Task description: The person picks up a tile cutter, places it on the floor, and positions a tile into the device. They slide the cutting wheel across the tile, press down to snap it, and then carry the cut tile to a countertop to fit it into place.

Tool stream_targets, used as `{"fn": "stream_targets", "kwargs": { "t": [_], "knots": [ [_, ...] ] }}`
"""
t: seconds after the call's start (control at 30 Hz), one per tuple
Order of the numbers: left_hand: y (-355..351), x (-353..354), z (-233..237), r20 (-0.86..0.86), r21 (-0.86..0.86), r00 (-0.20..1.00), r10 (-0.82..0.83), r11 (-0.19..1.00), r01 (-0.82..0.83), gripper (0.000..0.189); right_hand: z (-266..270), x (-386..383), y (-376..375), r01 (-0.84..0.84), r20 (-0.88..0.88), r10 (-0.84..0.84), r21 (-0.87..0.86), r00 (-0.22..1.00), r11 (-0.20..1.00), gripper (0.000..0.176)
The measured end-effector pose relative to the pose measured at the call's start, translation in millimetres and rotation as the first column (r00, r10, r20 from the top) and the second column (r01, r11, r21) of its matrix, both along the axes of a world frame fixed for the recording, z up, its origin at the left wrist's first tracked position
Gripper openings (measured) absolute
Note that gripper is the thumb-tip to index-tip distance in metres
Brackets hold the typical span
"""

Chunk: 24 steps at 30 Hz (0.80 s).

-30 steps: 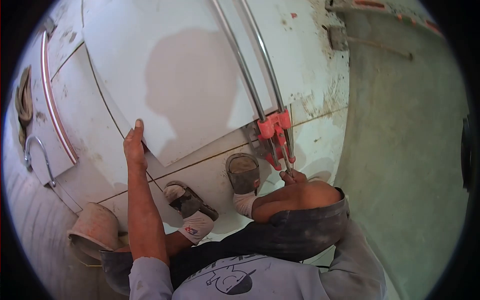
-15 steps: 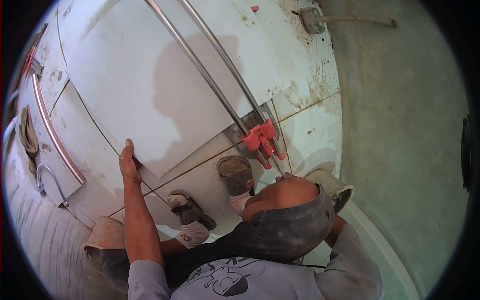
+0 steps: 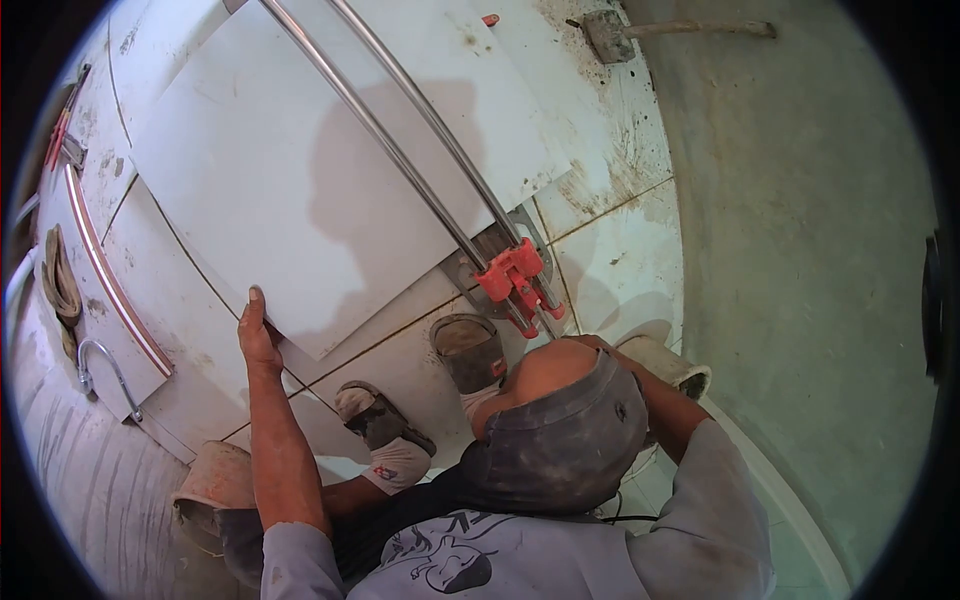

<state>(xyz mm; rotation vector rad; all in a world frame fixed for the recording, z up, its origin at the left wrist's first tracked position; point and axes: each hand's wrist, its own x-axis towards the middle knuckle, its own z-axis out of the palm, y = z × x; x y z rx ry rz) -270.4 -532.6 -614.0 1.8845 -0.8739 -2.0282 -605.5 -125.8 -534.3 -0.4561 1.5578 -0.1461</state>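
A large white tile [image 3: 240, 190] lies under the two steel rails of a manual tile cutter [image 3: 400, 160]. My left hand [image 3: 260, 338] grips the tile's near left edge, thumb on top and the other fingers mostly hidden below. At the near end of the rails sits the cutter's red carriage [image 3: 512, 282], from which a thin metal handle runs toward my knee. My right hand [image 3: 590, 343] is at the end of this handle, closed around it as far as I can see; the knee covers most of its fingers.
My sandalled feet [image 3: 470, 350] are close to the cutter's near end. Buckets [image 3: 215, 475] stand at left and behind my right knee. A mallet [image 3: 610, 38] lies at the far right. On the left are a curved faucet [image 3: 100, 355], a strap [image 3: 60, 280] and a long strip [image 3: 100, 250].
My right forearm has swung outward and forward into view beside the knee, and the fingers have slipped behind it. The view has shifted slightly. My left hand stays on the tile's edge.
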Motion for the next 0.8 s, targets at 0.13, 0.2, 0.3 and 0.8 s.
{"fn": "stream_targets", "kwargs": {
  "t": [0.13, 0.2, 0.3, 0.8],
  "knots": [
    [1, 3, -4, -0.009, -0.019, 1.0, 0.008, 1.0, -0.008, 0.054, 16, -31, -34, -0.134, 0.032, 0.134, 0.005, 0.991, 0.991, 0.024],
    [2, -1, 0, 0.002, -0.011, 1.0, 0.007, 1.0, -0.007, 0.054, -29, -82, -10, -0.536, -0.091, 0.53, -0.22, 0.843, 0.815, 0.024],
    [1, 6, -9, 0.034, -0.012, 0.999, 0.004, 1.0, -0.004, 0.053, -7, -124, -73, -0.042, -0.513, 0.045, 0.019, 0.857, 0.999, 0.028],
    [4, -7, 1, 0.056, -0.041, 0.993, 0.108, 0.993, -0.106, 0.047, -67, -79, -203, 0.955, 0.309, -0.923, -0.256, 0.229, 0.151, 0.032]
  ]
}}
